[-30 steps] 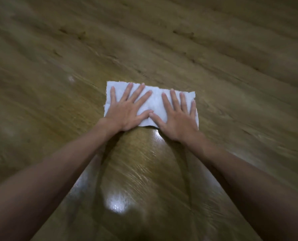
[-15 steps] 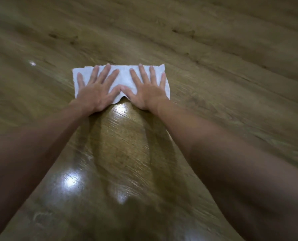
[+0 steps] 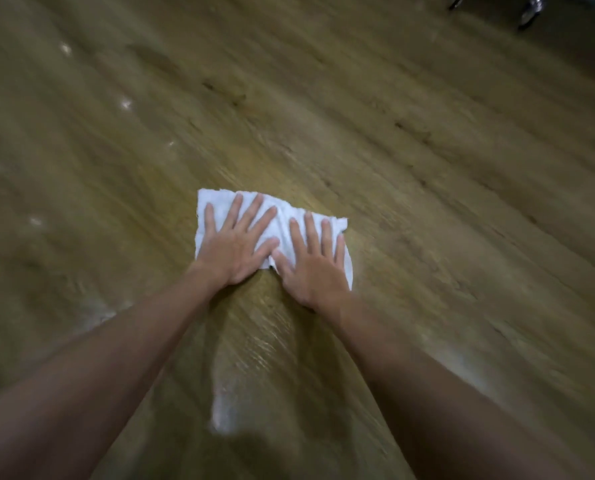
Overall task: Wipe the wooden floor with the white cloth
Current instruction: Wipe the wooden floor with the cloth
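A white cloth [image 3: 284, 216] lies flat on the wooden floor [image 3: 427, 188] in the middle of the view. My left hand [image 3: 235, 249] presses on its left half with fingers spread and straight. My right hand [image 3: 315, 268] presses on its right half, fingers straight too, thumb touching the left thumb. Both palms cover the cloth's near edge. A shiny streak runs on the floor between my forearms.
Dark furniture legs [image 3: 528, 10] stand at the far right top corner. A few small white specks [image 3: 126, 103] dot the floor to the left. Open floor lies on all sides of the cloth.
Both hands have slid the cloth over the floor, first left and away, then back towards the middle. The view has swung and is blurred with motion.
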